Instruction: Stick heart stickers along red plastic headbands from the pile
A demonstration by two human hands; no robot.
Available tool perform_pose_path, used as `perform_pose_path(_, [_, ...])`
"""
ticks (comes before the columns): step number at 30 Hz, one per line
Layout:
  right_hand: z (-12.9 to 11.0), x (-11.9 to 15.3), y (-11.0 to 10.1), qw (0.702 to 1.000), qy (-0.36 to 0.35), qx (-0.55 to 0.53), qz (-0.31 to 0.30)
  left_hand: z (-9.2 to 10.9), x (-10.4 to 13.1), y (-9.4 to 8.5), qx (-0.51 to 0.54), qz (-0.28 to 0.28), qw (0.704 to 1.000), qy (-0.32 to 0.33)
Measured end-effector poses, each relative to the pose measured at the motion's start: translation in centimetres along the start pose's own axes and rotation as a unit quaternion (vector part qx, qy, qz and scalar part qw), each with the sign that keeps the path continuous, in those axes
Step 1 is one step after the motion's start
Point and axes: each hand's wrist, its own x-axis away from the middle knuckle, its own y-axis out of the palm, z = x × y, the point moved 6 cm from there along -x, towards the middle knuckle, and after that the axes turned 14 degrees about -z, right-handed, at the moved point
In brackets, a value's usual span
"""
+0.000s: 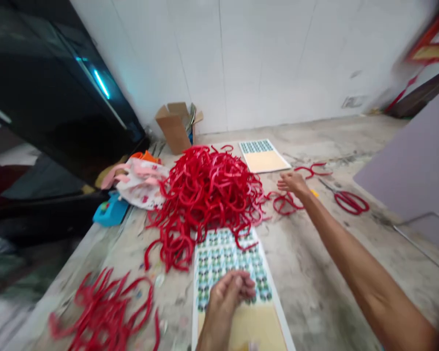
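My left hand (pixel 231 291) is over a sticker sheet (pixel 219 263) with rows of small green, blue and black designs and a bare tan lower part. Its fingers are curled toward the thumb, and anything between them is too small or blurred to make out. Farther off to the right, my right hand (pixel 291 183) reaches out with its fingers drawn together beside a few loose red curved strips (pixel 286 204). Whatever it may grip cannot be seen. A big heap of the same shiny red strips (pixel 212 187) lies just beyond the sheet, a few overlapping its top edge.
Another sticker sheet (pixel 265 158) lies farther back. Red-handled scissors (pixel 351 202) rest at the right. A smaller blurred pile of red strips (pixel 106 312) is at front left. A blue container (pixel 111 210), a white patterned cloth item (pixel 142 183) and an open cardboard box (pixel 173 127) stand around the heap.
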Motion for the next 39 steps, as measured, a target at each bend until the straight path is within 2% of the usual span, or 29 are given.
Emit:
perform_pose_path(4, [3.0,10.8,1.0,0.993,0.031,0.056,-0.096,-0.7,5.2,-2.5,0.031,0.056,0.998,0.018])
perform_pose_path(6, [5.1,16.9,2.4,0.981,0.011,0.111,-0.161,-1.6,7.5,-3.9,0.040,0.079,0.996,0.028])
perform_pose_path(7, [6.2,19.9,3.3,0.972,-0.002,0.153,-0.176,-2.2,8.5,-4.4,0.040,0.089,0.995,0.033])
perform_pose_path(9, [7.9,25.1,5.1,0.952,-0.048,0.257,-0.160,-3.3,10.1,-5.2,0.030,0.103,0.993,0.039])
perform_pose_path(11, [8.7,29.2,7.7,0.923,-0.115,0.341,-0.135,-4.3,11.1,-5.7,0.015,0.114,0.992,0.044])
perform_pose_path(12, [8.9,30.9,9.4,0.902,-0.159,0.376,-0.143,-4.8,11.4,-5.9,0.008,0.119,0.992,0.045])
perform_pose_path(15, [9.6,34.5,14.7,0.810,-0.252,0.466,-0.252,-6.2,11.8,-6.2,-0.001,0.132,0.990,0.042])
perform_pose_path(16, [10.0,35.2,15.9,0.787,-0.258,0.485,-0.282,-6.7,11.8,-6.3,-0.002,0.137,0.990,0.041])
perform_pose_path(17, [10.4,35.5,16.6,0.777,-0.253,0.495,-0.297,-7.0,11.7,-6.4,-0.005,0.142,0.989,0.041])
perform_pose_path(18, [10.7,35.7,16.9,0.779,-0.240,0.495,-0.301,-7.3,11.7,-6.5,-0.011,0.148,0.988,0.045])
perform_pose_path(22, [11.5,35.5,16.5,0.822,-0.184,0.459,-0.283,-7.5,11.6,-6.5,-0.043,0.168,0.983,0.064])
perform_pose_path(29, [11.1,35.6,16.0,0.854,-0.086,0.451,-0.244,-7.3,11.6,-6.3,-0.068,0.161,0.983,0.063])
perform_pose_path(34, [11.1,35.8,15.6,0.863,-0.088,0.444,-0.222,-7.2,11.5,-6.3,-0.085,0.152,0.983,0.061])
perform_pose_path(39, [11.9,34.1,13.4,0.919,-0.086,0.296,-0.246,-7.1,11.6,-6.5,-0.076,0.154,0.983,0.057])
